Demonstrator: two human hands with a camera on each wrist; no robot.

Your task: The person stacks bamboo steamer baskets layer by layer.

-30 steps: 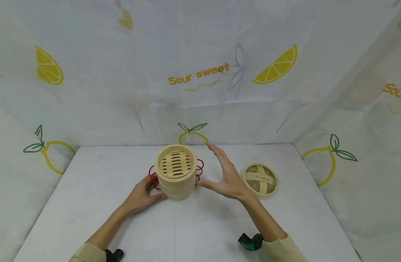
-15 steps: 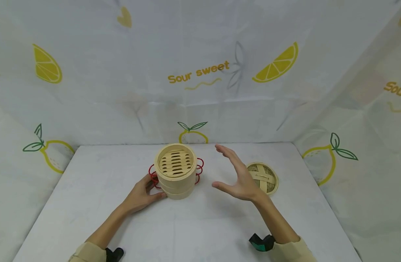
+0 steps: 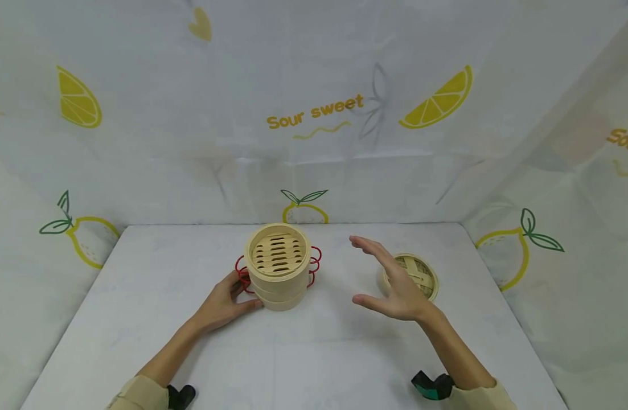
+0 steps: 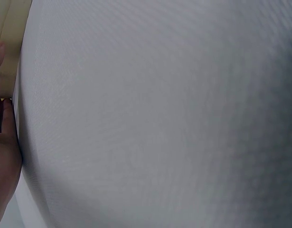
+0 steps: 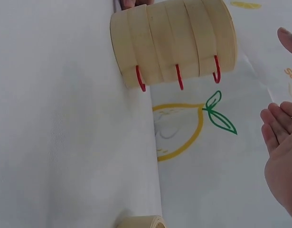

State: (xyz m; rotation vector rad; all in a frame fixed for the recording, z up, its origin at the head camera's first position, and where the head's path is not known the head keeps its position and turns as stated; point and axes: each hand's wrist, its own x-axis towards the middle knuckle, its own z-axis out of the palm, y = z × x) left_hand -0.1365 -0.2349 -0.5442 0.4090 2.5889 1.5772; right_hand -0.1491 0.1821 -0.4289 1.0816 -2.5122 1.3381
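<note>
A stack of three round bamboo steamer baskets point(image 3: 279, 286) stands upright left of the table's middle, its slatted top basket uncovered. Red loop handles stick out on both sides; in the right wrist view the baskets point(image 5: 174, 40) show them in a row. My left hand point(image 3: 222, 304) grips the lowest part of the stack from the left, thumb at the front and fingers partly hidden behind. With thumb and fingers spread, my right hand point(image 3: 399, 293) hovers apart from the stack, holding nothing. Behind it lies the woven bamboo lid point(image 3: 422, 275), partly covered by the hand.
A white cloth covers the table point(image 3: 303, 359). White sheets printed with lemons point(image 3: 436, 99) and lettering hang at the back and both sides. A black strap piece point(image 3: 432, 386) sits at the right wrist, another point(image 3: 181, 397) at the left.
My right hand has drawn away from the steamer stack to the right, now covering part of the lid. The left hand and the stack stay in place.
</note>
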